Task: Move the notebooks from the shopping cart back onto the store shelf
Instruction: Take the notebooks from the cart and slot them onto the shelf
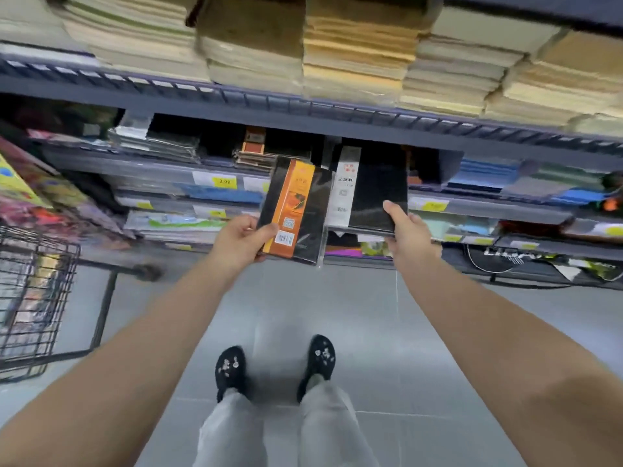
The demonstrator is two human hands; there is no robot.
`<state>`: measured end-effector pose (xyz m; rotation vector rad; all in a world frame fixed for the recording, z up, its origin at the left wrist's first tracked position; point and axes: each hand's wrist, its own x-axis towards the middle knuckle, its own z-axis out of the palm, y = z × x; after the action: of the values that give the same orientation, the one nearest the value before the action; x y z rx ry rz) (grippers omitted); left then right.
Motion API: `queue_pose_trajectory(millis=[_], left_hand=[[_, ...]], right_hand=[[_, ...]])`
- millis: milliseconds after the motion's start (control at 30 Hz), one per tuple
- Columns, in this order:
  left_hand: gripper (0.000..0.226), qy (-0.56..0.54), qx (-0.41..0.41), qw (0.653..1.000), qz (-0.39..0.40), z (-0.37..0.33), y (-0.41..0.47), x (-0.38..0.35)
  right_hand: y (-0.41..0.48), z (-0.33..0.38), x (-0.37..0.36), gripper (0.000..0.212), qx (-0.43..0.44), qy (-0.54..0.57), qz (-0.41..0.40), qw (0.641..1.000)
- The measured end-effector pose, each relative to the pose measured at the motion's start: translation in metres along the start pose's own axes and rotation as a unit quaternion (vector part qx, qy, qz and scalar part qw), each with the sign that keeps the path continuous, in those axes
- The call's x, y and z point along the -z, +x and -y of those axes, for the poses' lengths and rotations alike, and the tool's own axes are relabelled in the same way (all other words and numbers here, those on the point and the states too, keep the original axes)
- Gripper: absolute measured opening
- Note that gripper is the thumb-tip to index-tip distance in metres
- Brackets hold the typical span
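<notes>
My left hand [240, 242] grips the lower edge of a black notebook with an orange band [296, 210], held upright in front of the shelves. My right hand [406, 230] holds the near right corner of a larger black notebook with a white band marked 25K [374, 190]; its far end reaches in over the middle shelf [151, 163], under the shelf above. The black wire shopping cart [32, 298] stands at the left edge with several items inside it.
The top shelf [303, 109] carries tall stacks of tan notebooks [354, 55]. Lower shelves hold flat stationery packs with yellow price tags [224, 181]. Colourful items crowd the left end. Grey tiled floor [337, 315] and my two black shoes lie below.
</notes>
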<state>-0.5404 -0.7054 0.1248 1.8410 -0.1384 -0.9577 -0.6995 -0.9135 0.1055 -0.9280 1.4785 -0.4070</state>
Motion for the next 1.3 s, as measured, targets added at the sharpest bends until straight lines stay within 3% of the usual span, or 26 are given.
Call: queue_pose_trajectory(millis=[100, 200, 267, 400, 500, 733, 900, 1133, 1233, 1300], left_hand=[[0.025, -0.021, 0.006, 1.0, -0.021, 0.006, 0.004, -0.012], [0.022, -0.039, 0.025, 0.998, -0.045, 0.012, 0.004, -0.018], [0.023, -0.042, 0.032, 0.997, -0.055, 0.016, 0.003, -0.021], [0.027, -0.045, 0.044, 0.996, -0.062, 0.023, -0.001, -0.022], [0.026, -0.04, 0.045, 0.996, -0.061, 0.023, -0.003, -0.022], [0.026, -0.03, 0.03, 0.998, -0.05, 0.021, -0.003, -0.021], [0.025, -0.031, 0.024, 0.998, -0.038, 0.019, -0.007, -0.028], [0.022, -0.042, 0.013, 0.999, 0.004, 0.009, -0.011, -0.063], [0.025, -0.053, 0.01, 0.998, 0.026, 0.004, -0.007, -0.093], [0.027, -0.052, 0.003, 0.997, 0.05, 0.0, -0.005, -0.116]], right_hand=[[0.026, 0.004, -0.013, 0.072, -0.024, 0.051, 0.046, 0.997], [0.036, -0.001, -0.021, 0.049, -0.075, 0.117, 0.076, 0.987], [0.035, -0.013, -0.022, 0.046, -0.108, 0.14, 0.092, 0.98], [0.025, -0.039, -0.022, 0.025, -0.114, 0.068, 0.167, 0.977], [0.025, -0.035, -0.032, 0.013, -0.074, 0.07, 0.167, 0.981], [0.037, 0.004, -0.065, 0.025, -0.025, 0.036, 0.182, 0.982], [0.032, 0.008, -0.069, 0.02, -0.033, 0.024, 0.165, 0.986], [-0.003, -0.011, -0.016, 0.033, -0.005, -0.056, 0.267, 0.962], [-0.008, -0.014, 0.018, 0.043, 0.002, -0.112, 0.287, 0.951], [-0.011, -0.015, 0.041, 0.037, 0.006, -0.162, 0.283, 0.945]])
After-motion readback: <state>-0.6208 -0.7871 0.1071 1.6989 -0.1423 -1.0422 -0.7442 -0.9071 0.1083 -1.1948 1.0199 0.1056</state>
